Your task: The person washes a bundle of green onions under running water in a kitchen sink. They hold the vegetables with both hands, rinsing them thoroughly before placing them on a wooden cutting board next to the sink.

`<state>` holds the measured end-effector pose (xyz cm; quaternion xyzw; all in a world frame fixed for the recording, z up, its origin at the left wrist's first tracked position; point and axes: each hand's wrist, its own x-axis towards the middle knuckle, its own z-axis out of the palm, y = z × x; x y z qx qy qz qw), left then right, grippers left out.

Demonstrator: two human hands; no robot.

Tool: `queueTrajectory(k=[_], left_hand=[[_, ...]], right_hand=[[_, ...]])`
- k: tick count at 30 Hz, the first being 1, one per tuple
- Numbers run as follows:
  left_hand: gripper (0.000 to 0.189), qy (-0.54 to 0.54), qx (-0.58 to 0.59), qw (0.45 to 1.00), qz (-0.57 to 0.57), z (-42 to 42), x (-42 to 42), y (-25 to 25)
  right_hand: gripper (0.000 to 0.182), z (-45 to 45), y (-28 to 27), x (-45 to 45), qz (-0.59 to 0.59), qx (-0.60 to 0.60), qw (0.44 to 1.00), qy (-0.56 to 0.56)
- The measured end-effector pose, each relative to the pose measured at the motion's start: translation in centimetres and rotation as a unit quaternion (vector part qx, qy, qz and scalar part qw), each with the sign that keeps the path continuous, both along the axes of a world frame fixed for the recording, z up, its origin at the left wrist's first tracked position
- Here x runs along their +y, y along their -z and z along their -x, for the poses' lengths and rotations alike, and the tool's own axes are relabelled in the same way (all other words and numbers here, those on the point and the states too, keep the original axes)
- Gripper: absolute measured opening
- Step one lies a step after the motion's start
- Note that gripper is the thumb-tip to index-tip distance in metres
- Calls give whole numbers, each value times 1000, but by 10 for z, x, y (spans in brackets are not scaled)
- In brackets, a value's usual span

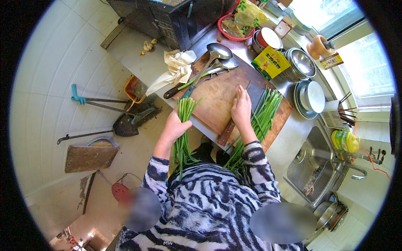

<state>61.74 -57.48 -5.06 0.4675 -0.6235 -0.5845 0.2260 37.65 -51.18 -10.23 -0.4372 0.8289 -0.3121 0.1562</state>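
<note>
My left hand (176, 127) is wrapped around a bunch of garlic chives (186, 138). Their pale cut ends point up past the thumb, and the green leaves hang down in front of my patterned top. My right hand (241, 108) is held over the wooden cutting board (213, 100) with its fingers stretched out, and nothing shows in it. Beneath and beside that hand lies a cleaver with a wooden handle (226, 133) and a dark blade (257, 91), partly covered. A second pile of garlic chives (267, 114) rests along the board's right side, its leaf tips reaching towards me.
A ladle (220, 51) and other utensils lie across the board's far left, beside a crumpled cloth (179, 66). Stacked metal bowls (303, 62), a yellow packet (270, 62) and white bowls (314, 95) stand along the back. The sink (314, 160) is at right.
</note>
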Motion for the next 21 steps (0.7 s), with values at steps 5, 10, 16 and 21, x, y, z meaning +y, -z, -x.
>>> queueTrajectory(k=[5,10,16,21], left_hand=[[59,-20,38,999,3,-2,3,0],[59,-37,-21,999,-18,-15,3,-11],[41,-136,9,990,-25,-59,-7,-57],[41,-144,35,989,-18,-92,-10,-95]], right_hand=[[59,-2,25,2,-61,200,971,-116],[63,-6,-15,-5,-171,100,960,-197],[64,-56,-48,12,91,-665,737,-86],[66,-69,-40,16,79,-758,646,-38]])
